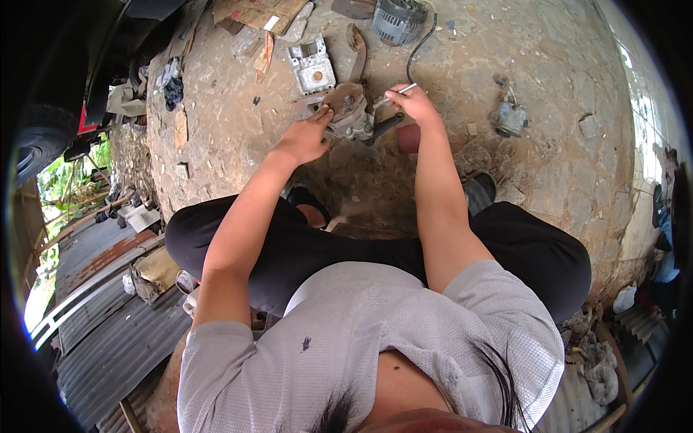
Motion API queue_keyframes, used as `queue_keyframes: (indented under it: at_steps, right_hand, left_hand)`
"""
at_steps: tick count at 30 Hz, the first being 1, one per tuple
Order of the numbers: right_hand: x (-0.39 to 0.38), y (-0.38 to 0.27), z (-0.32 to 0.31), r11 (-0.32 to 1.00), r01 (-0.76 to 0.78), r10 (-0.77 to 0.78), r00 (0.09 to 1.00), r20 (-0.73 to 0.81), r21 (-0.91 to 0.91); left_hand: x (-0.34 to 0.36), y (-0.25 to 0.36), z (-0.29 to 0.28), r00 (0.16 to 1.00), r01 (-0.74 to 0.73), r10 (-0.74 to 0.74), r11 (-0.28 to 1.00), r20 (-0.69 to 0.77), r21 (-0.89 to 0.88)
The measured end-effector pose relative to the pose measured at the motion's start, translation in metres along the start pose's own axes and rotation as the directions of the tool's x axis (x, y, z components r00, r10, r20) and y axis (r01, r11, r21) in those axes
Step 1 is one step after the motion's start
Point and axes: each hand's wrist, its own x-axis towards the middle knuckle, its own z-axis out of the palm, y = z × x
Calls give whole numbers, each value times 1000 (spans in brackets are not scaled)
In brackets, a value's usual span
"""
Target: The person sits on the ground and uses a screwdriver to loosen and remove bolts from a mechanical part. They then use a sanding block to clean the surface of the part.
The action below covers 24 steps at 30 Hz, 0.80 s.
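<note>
My left hand [304,136] rests on the left side of a grimy grey and rust-brown metal casting [351,108], fingers over its edge. In front of me, the casting lies on the ground with a rusty curved arm [356,54] reaching away from its far side. My right hand [413,103] is closed round a slim pale metal rod [406,89], whose lower end points at the casting's right side. Just below that hand, a black lever-like piece [387,127] with a rounded end lies against the casting. The exact kind of rod cannot be made out.
A silver metal housing [312,66] lies beyond the casting. Farther off stands a ribbed grey motor-like part [398,20] with a black cable [413,60]. A reddish cylinder [408,139] is near my right forearm, and a small metal part [510,117] lies farther right.
</note>
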Motion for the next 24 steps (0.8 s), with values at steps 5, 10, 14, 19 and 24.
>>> queue_keyframes:
  at_steps: [5,10,14,19,24]
  right_hand:
    - [1,-3,-12,999,34,-35,999,34,14]
    - [0,-2,-6,999,26,-23,994,102,-29]
    - [-1,9,-12,1000,28,-28,994,103,-2]
    - [2,0,-20,995,-17,34,984,176,-94]
    - [6,-12,-13,988,6,26,980,199,-157]
  left_hand:
    - [0,4,-6,1000,-1,1,1000,2,-20]
    - [1,4,-6,1000,0,0,1000,7,2]
    - [1,6,-8,1000,11,-11,1000,21,5]
    - [0,9,-12,999,23,-23,1000,37,-9]
    - [1,4,-5,1000,2,-2,1000,13,13]
